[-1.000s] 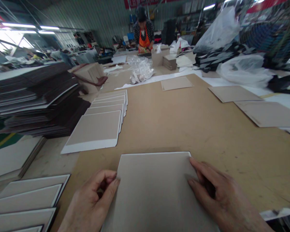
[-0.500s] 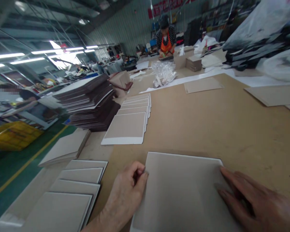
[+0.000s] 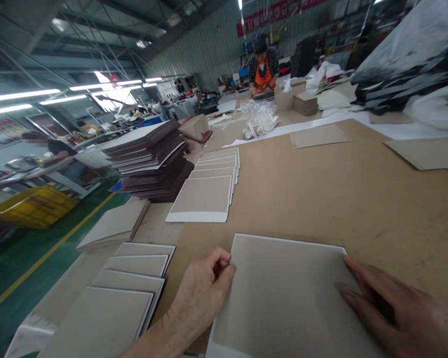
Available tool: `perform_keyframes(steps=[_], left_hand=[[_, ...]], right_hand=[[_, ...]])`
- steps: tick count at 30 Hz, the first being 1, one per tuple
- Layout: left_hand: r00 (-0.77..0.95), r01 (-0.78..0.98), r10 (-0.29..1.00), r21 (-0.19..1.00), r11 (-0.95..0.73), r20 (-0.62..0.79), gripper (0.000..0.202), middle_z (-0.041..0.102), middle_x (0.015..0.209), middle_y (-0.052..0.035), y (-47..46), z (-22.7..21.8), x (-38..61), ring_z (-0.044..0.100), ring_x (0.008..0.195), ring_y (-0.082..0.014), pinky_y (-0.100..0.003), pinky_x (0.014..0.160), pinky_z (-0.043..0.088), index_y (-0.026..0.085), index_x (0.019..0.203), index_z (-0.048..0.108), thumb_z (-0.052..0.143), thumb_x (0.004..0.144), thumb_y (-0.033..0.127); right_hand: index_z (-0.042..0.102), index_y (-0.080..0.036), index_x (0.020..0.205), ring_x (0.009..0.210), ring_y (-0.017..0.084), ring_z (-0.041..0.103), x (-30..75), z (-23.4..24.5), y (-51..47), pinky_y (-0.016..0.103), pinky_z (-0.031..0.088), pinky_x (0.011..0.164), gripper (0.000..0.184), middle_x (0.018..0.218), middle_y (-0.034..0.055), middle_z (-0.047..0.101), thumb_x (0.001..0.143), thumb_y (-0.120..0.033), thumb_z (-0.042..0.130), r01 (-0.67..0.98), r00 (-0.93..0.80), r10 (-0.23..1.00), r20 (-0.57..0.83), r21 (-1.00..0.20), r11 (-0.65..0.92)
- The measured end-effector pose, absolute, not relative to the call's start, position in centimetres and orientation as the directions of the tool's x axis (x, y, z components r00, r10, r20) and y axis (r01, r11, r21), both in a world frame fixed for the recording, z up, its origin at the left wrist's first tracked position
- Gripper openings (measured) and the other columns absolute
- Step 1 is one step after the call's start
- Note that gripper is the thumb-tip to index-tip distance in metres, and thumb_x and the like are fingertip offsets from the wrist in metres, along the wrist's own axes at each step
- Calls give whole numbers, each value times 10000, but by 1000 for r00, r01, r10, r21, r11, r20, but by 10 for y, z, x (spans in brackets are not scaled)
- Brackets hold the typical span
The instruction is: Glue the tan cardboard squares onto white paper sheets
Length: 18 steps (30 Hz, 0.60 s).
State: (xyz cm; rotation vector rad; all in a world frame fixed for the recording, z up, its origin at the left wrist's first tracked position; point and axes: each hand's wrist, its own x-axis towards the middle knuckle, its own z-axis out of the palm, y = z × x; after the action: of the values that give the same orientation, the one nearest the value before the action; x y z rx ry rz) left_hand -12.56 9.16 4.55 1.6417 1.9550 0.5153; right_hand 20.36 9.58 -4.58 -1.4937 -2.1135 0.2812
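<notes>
Where the grey board [image 3: 283, 293] lies: flat on the brown table [image 3: 339, 199], at its near edge, between both hands.
Left hand [image 3: 203, 293]: fingers curled shut, thumb and forefinger nipping the board's left edge.
Right hand [image 3: 399, 308]: fingers spread and flat, pressing down on the board's right edge.
Done, by the look of it: two fanned rows of similar boards, the far row [image 3: 205, 196] left of the hands and the near row [image 3: 127, 278] at the table's left corner.
Left, by the look of it: the dark stack [image 3: 149, 159] of sheets, far left.
Beyond: a co-worker [image 3: 262, 67] bends over the table's far end.
</notes>
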Motion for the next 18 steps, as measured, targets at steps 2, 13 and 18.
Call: perform_keyframes(steps=[2, 13, 18], left_hand=[[-108, 794, 983, 582, 176, -150, 116, 570, 681, 30, 90, 47, -125, 543, 643, -150, -271, 613, 369, 207, 796, 583, 512, 830, 293], [15, 943, 996, 331, -42, 82, 512, 583, 1143, -114, 92, 47, -125, 606, 983, -240, -433, 863, 510, 164, 1317, 408, 497, 813, 178], [591, 801, 806, 94, -591, 33, 605, 562, 1352, -66, 83, 42, -107, 524, 1223, -245, -414, 1012, 489, 276, 1292, 535, 443, 752, 20]], right_hand=[[663, -202, 1248, 842, 288, 719, 205, -47, 97, 339, 623, 652, 487, 1092, 115, 710, 946, -530, 467, 815, -247, 926, 287, -456, 358], [669, -161, 1083, 593, 236, 673, 175, 1, 87, 382, 582, 498, 354, 828, 87, 664, 971, -278, 355, 885, -366, 880, 302, -178, 429], [517, -304, 1364, 559, 165, 608, 156, 18, 82, 292, 547, 486, 696, 902, 49, 552, 749, 9, 432, 831, -538, 827, 161, -62, 553]])
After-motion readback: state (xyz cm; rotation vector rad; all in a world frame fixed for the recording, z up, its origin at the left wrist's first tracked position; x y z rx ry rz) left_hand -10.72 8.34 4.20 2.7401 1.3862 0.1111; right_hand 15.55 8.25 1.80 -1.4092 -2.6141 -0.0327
